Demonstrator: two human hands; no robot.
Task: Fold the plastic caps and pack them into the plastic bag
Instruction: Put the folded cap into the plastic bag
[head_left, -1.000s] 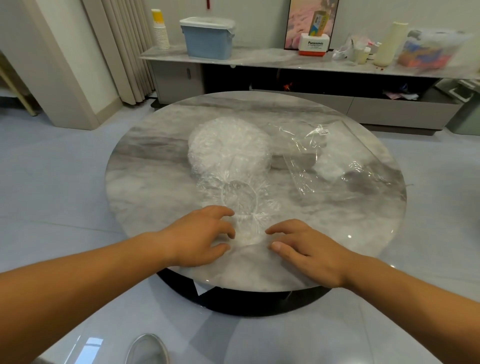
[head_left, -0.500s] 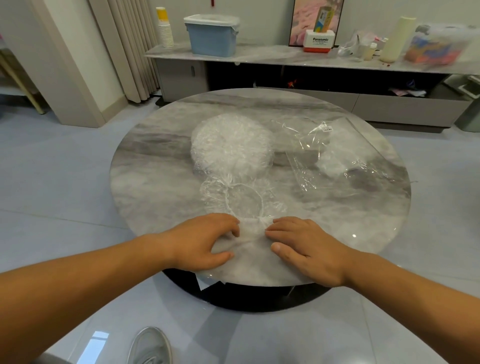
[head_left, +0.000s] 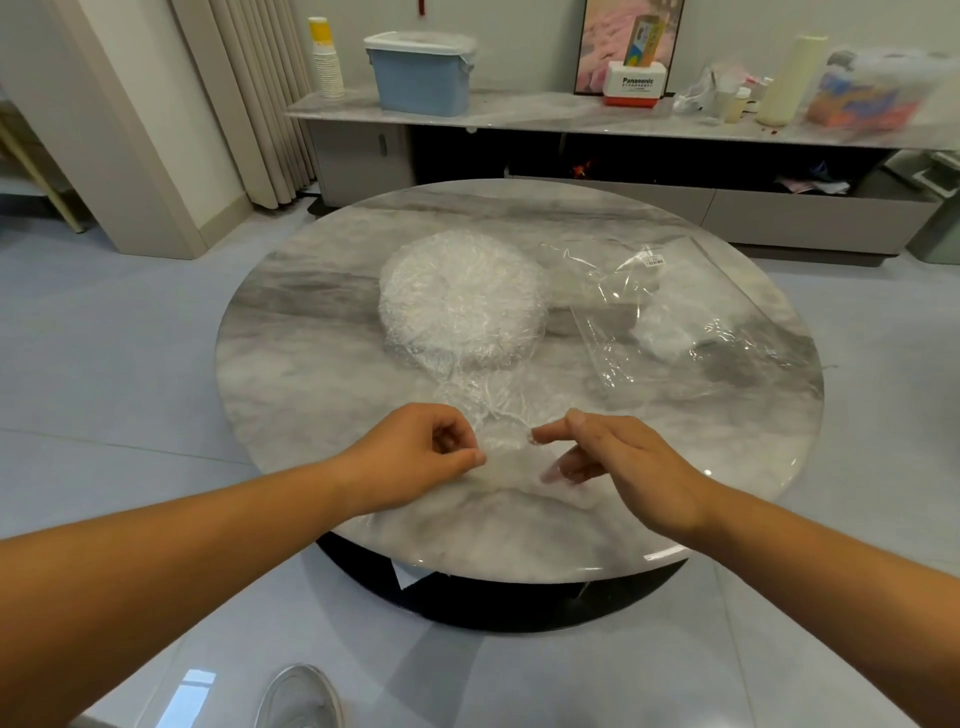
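Observation:
A round white stack of plastic caps (head_left: 462, 301) sits in the middle of the marble table (head_left: 322, 332). One clear plastic cap (head_left: 501, 421) lies in front of the stack, its near edge lifted between my hands. My left hand (head_left: 415, 457) pinches the cap's left edge with curled fingers. My right hand (head_left: 608, 457) pinches its right edge between thumb and forefinger. A clear plastic bag (head_left: 670, 317) lies flat at the table's right, with some white folded caps inside it.
Behind the table runs a low grey cabinet (head_left: 727, 208) with a blue lidded bin (head_left: 421, 73), a stack of paper cups (head_left: 326, 57), a Panasonic box (head_left: 636, 88) and bottles. A shoe (head_left: 301, 696) shows on the tiled floor below.
Both hands were flat on the cap's near edge; now they have curled, pinched the edge and lifted it slightly off the table. The view has moved closer.

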